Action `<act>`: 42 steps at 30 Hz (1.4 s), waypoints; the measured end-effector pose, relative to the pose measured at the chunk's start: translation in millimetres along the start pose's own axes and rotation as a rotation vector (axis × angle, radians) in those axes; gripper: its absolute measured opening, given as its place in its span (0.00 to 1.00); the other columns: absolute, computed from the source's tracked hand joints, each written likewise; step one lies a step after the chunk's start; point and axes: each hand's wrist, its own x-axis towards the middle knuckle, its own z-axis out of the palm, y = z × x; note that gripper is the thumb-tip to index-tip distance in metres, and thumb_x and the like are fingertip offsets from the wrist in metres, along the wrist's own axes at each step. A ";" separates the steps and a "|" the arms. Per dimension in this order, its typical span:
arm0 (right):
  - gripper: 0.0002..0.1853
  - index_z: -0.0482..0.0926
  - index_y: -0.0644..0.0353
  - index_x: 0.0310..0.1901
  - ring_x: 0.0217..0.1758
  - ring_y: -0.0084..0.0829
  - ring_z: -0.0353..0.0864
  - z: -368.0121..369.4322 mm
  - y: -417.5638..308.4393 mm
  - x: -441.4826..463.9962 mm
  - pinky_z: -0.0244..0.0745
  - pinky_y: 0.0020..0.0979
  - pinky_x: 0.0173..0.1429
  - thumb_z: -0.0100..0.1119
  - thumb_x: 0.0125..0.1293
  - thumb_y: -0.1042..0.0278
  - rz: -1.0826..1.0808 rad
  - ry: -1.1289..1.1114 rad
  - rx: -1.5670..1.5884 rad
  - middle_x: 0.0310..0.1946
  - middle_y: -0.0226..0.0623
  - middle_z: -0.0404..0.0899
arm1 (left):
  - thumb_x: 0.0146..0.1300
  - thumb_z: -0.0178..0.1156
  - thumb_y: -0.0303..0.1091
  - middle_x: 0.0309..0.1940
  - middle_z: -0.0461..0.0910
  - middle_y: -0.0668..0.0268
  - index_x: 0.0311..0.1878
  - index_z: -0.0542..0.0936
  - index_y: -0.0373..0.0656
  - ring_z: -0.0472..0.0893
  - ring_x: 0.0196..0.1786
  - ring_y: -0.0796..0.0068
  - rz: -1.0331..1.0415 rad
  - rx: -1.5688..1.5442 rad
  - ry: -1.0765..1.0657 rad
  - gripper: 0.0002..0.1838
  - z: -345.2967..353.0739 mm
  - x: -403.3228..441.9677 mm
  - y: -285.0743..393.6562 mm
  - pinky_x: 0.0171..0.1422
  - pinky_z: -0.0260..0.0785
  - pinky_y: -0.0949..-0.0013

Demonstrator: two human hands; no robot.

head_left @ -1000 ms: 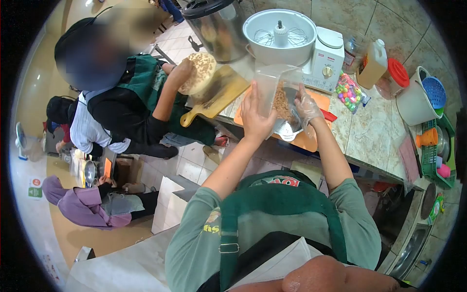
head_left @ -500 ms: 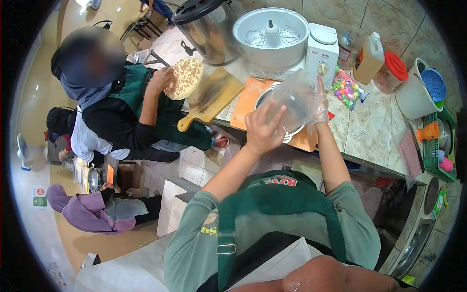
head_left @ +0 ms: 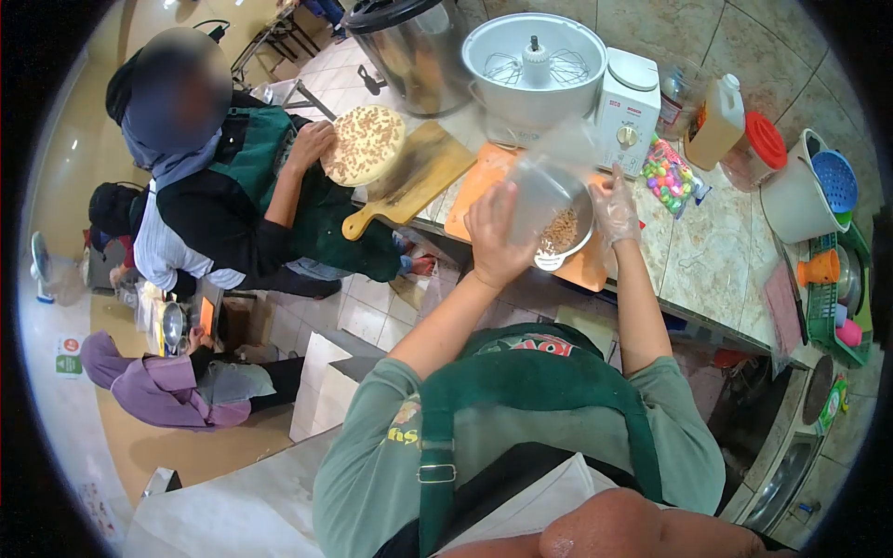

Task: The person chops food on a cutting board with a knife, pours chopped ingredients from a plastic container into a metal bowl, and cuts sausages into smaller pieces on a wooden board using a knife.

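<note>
A piece of clear plastic (head_left: 541,191), blurred by motion, stretches from my left hand (head_left: 491,232) up over a white-rimmed bowl (head_left: 550,263). My bare left hand grips its near edge, with some fingers hidden. Brown crumbly bits (head_left: 560,232) lie inside the bowl. On the bowl's other side, my right hand (head_left: 617,212) wears a clear plastic glove. Its index finger is stretched out, fingers apart, with nothing visible in it. An orange cutting board (head_left: 588,272) is under the bowl.
A white stand mixer (head_left: 627,110) with its whisk bowl stands behind. Colourful candy bag (head_left: 672,177), jug (head_left: 716,121) and red-lidded container (head_left: 766,139) line the counter. At left, a co-worker holds a crumb-topped round cake (head_left: 363,146) near a wooden board (head_left: 414,177).
The clear plastic has shifted up and left off the bowl, and the brown bits now show. My hands have moved slightly apart. The view has shifted a little.
</note>
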 end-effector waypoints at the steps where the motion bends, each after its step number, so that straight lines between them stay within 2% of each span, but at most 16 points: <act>1: 0.31 0.57 0.61 0.60 0.45 0.39 0.75 2.7 2.5 -1.8 0.68 0.34 0.51 0.54 0.55 0.63 -0.006 -0.005 -0.001 0.43 0.47 0.74 | 0.38 0.60 0.30 0.55 0.64 0.55 0.60 0.62 0.44 0.65 0.52 0.55 -0.004 0.005 0.005 0.39 0.3 2.3 -3.8 0.56 0.54 0.56; 3: 0.35 0.52 0.61 0.62 0.47 0.43 0.73 18.5 24.2 -1.9 0.67 0.35 0.53 0.54 0.55 0.61 0.063 -0.262 0.035 0.44 0.52 0.73 | 0.41 0.58 0.26 0.56 0.62 0.51 0.62 0.58 0.42 0.65 0.53 0.53 -0.224 -0.086 0.138 0.39 -0.2 7.4 -10.3 0.59 0.54 0.58; 4: 0.37 0.51 0.58 0.64 0.37 0.36 0.76 34.8 33.6 -6.4 0.71 0.32 0.44 0.56 0.53 0.63 -0.082 -0.113 -0.034 0.40 0.45 0.74 | 0.45 0.56 0.23 0.55 0.62 0.53 0.63 0.54 0.40 0.65 0.54 0.56 -0.318 -0.230 0.194 0.38 1.0 10.8 -15.1 0.60 0.55 0.61; 5: 0.37 0.51 0.58 0.64 0.37 0.36 0.76 41.5 45.8 -5.7 0.71 0.32 0.44 0.56 0.53 0.63 -0.085 -0.118 -0.035 0.40 0.45 0.74 | 0.45 0.56 0.23 0.55 0.62 0.53 0.63 0.54 0.40 0.65 0.54 0.56 -0.322 -0.227 0.196 0.38 1.1 13.3 -20.0 0.60 0.55 0.61; 7: 0.33 0.55 0.54 0.62 0.36 0.37 0.76 27.5 24.4 -18.3 0.72 0.32 0.41 0.52 0.52 0.69 0.257 -0.333 0.287 0.39 0.45 0.75 | 0.48 0.53 0.21 0.53 0.63 0.57 0.65 0.51 0.42 0.66 0.53 0.64 -0.713 -0.606 0.370 0.39 -3.5 18.2 -26.6 0.58 0.58 0.64; 9: 0.32 0.58 0.53 0.61 0.35 0.36 0.76 15.0 7.0 -24.9 0.73 0.33 0.39 0.50 0.51 0.72 0.246 -0.344 0.291 0.39 0.44 0.75 | 0.50 0.51 0.22 0.49 0.65 0.60 0.64 0.52 0.43 0.68 0.51 0.69 -0.822 -0.691 0.444 0.36 -18.0 21.4 -30.0 0.55 0.61 0.66; 12: 0.29 0.61 0.53 0.58 0.31 0.33 0.76 21.1 6.0 -26.3 0.73 0.33 0.31 0.45 0.49 0.75 0.150 -0.300 0.282 0.37 0.43 0.75 | 0.51 0.53 0.30 0.39 0.69 0.67 0.55 0.62 0.44 0.70 0.39 0.77 -1.046 -1.063 0.559 0.26 -56.6 17.1 -46.9 0.37 0.66 0.72; 15: 0.29 0.63 0.54 0.56 0.26 0.31 0.75 29.4 -15.1 -19.3 0.70 0.31 0.22 0.43 0.47 0.77 0.131 -0.327 0.379 0.34 0.42 0.75 | 0.50 0.53 0.39 0.42 0.71 0.66 0.52 0.66 0.50 0.73 0.39 0.70 -1.260 -1.247 0.565 0.23 -113.2 -16.2 -69.9 0.35 0.66 0.65; 21: 0.27 0.63 0.55 0.55 0.20 0.30 0.73 68.8 -83.1 2.4 0.68 0.29 0.19 0.42 0.48 0.78 0.156 -0.533 0.473 0.29 0.42 0.74 | 0.49 0.54 0.42 0.45 0.71 0.66 0.56 0.64 0.60 0.72 0.41 0.69 -1.291 -1.095 0.768 0.27 -212.6 -82.9 -52.0 0.38 0.64 0.62; 29: 0.24 0.58 0.59 0.55 0.15 0.30 0.70 168.9 -133.5 36.7 0.68 0.27 0.17 0.46 0.53 0.74 0.259 -0.591 0.615 0.24 0.41 0.72 | 0.48 0.54 0.41 0.42 0.72 0.65 0.56 0.63 0.61 0.75 0.37 0.69 -1.254 -1.059 1.205 0.28 -282.2 -182.0 -33.9 0.33 0.67 0.63; 32: 0.22 0.58 0.58 0.54 0.22 0.31 0.74 203.5 -140.9 31.5 0.70 0.27 0.24 0.50 0.59 0.68 0.219 -0.663 0.854 0.29 0.40 0.73 | 0.47 0.55 0.42 0.42 0.72 0.65 0.55 0.64 0.61 0.75 0.36 0.69 -1.242 -1.022 1.363 0.28 -305.0 -204.0 -31.6 0.32 0.67 0.63; 34: 0.22 0.59 0.55 0.54 0.28 0.28 0.73 221.0 -132.9 25.1 0.69 0.27 0.32 0.52 0.61 0.60 0.258 -0.661 1.261 0.32 0.36 0.72 | 0.47 0.55 0.42 0.42 0.72 0.66 0.55 0.64 0.61 0.75 0.37 0.69 -1.218 -1.004 1.436 0.28 -313.0 -211.5 -31.9 0.32 0.67 0.63; 36: 0.18 0.62 0.54 0.51 0.31 0.26 0.69 193.1 -163.6 -30.4 0.67 0.26 0.36 0.49 0.62 0.58 0.364 -0.450 1.296 0.32 0.32 0.70 | 0.47 0.55 0.42 0.42 0.71 0.68 0.56 0.63 0.63 0.74 0.36 0.70 -1.236 -0.968 1.514 0.28 -322.2 -210.5 -37.7 0.30 0.65 0.65; 38: 0.15 0.65 0.57 0.46 0.24 0.26 0.67 248.0 -107.4 -44.6 0.67 0.26 0.32 0.49 0.62 0.58 0.222 -0.475 1.206 0.28 0.31 0.69 | 0.47 0.55 0.43 0.42 0.71 0.68 0.55 0.64 0.63 0.73 0.36 0.71 -1.229 -0.938 1.571 0.27 -331.5 -210.1 -46.1 0.30 0.65 0.65; 40: 0.13 0.68 0.59 0.41 0.24 0.25 0.69 274.8 -81.2 -78.3 0.66 0.27 0.30 0.51 0.61 0.59 0.026 -0.844 1.029 0.26 0.34 0.71 | 0.48 0.55 0.43 0.40 0.69 0.71 0.51 0.65 0.63 0.72 0.35 0.73 -1.212 -0.977 1.578 0.23 -341.5 -217.9 -57.3 0.29 0.63 0.65; 42: 0.12 0.70 0.61 0.42 0.22 0.27 0.72 275.7 -97.0 -128.2 0.71 0.26 0.30 0.52 0.61 0.63 0.178 -1.155 0.948 0.26 0.34 0.72 | 0.48 0.55 0.42 0.39 0.69 0.71 0.50 0.65 0.62 0.72 0.35 0.74 -1.250 -0.945 1.618 0.22 -349.5 -221.5 -69.3 0.28 0.63 0.67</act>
